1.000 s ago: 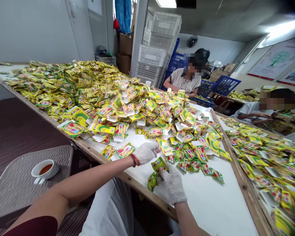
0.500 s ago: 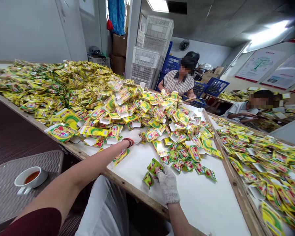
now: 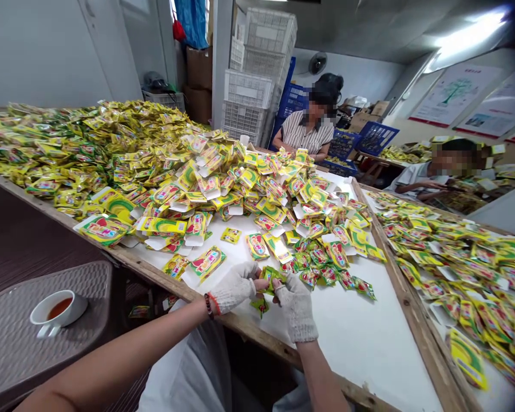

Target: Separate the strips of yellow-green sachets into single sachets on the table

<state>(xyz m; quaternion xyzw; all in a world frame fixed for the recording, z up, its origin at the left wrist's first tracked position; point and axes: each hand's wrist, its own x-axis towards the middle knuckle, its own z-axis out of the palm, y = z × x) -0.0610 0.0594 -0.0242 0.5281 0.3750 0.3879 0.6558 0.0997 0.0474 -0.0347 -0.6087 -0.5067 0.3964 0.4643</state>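
Both my hands wear white knit gloves with open fingertips. My left hand (image 3: 236,285) and my right hand (image 3: 294,304) meet over the near edge of the white table (image 3: 369,343), both pinching a small bunch of green and yellow sachets (image 3: 271,276). One more green sachet (image 3: 260,305) hangs just below them. A row of similar green and red sachets (image 3: 326,273) lies right behind my hands. Further back rises a big heap of yellow packets and flat cartons (image 3: 223,183).
A cup of reddish tea (image 3: 58,309) stands on a grey stool at the lower left. A second table (image 3: 463,274) of packets lies to the right. Two people sit at the back, beside stacked white crates (image 3: 257,86) and blue crates.
My left hand has come back from the heap and joined my right hand on the sachets. The camera has shifted a little to the right.
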